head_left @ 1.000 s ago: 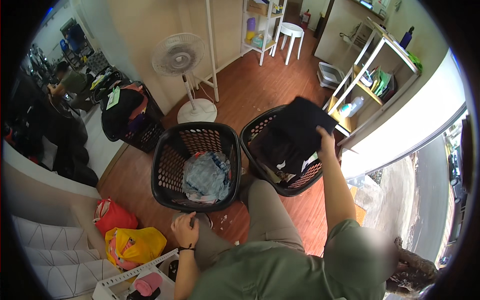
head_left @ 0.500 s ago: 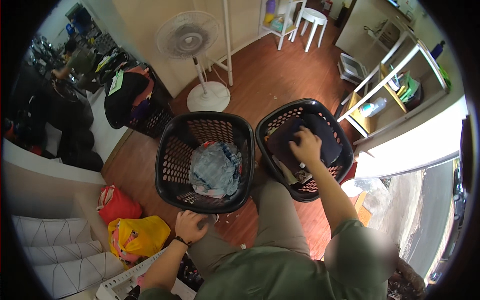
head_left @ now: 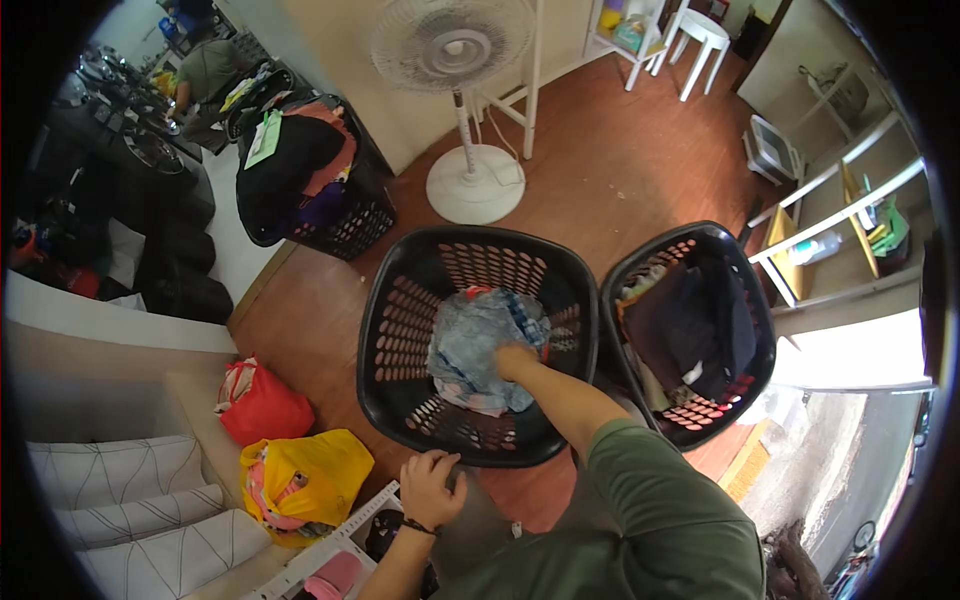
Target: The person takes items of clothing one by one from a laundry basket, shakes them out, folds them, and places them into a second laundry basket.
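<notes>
With the right hand (head_left: 515, 362) closed on the crumpled pale-blue garment (head_left: 480, 345) lying in the left black perforated plastic laundry basket (head_left: 400, 330), it is best to gather plenty of cloth and lift straight up while the left hand (head_left: 430, 487) rests open, steadying, at the near rim.

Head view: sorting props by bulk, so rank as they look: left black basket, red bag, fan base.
1. left black basket
2. red bag and fan base look alike; the base lies farther off, so unsure.

Three black laundry baskets (head_left: 400, 330), one fan (head_left: 455, 45).
</notes>
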Available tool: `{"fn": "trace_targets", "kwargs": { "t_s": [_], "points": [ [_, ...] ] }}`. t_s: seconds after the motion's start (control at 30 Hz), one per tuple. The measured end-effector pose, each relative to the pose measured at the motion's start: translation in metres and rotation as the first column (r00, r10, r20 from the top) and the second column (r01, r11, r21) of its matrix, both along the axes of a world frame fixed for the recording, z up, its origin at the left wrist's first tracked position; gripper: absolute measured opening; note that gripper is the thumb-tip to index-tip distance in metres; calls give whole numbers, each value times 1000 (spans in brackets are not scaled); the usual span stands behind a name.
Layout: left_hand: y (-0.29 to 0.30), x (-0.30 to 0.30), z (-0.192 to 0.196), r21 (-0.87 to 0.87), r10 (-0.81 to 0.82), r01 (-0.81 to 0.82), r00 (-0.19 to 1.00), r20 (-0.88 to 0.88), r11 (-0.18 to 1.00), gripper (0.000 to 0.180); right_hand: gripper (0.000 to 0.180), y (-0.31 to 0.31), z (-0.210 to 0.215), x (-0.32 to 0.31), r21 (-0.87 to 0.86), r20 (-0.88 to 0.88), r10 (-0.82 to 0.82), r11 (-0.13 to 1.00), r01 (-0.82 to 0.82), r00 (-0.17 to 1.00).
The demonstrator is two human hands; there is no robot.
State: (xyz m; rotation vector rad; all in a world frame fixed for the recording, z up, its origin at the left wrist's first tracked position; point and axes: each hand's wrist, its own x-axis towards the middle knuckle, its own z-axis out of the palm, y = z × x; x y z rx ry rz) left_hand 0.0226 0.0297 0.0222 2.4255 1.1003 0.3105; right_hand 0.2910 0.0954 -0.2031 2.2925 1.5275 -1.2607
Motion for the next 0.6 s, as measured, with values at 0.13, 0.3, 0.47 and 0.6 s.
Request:
{"fn": "trace_targets", "kwargs": {
  "t_s": [0.13,0.3,0.47,0.6],
  "points": [
    [15,-10,10,93,-20,39,980,-200,995,40,50,-8,-48,-8,186,101,-673,737,650,733],
    [27,-18,2,-1,-26,26,973,-228,1000,41,48,-17,-110,11,-483,-161,-434,818,313,886],
    [20,-60,-7,-140,33,-84,943,-332,987,37,50,-68,-102,-89,90,3,-731,680,727,683],
    [16,-58,-9,-39,66,-77,969,-240,996,37,46,-82,-73,-80,-57,-116,-737,674,736,666]
  ]
}}
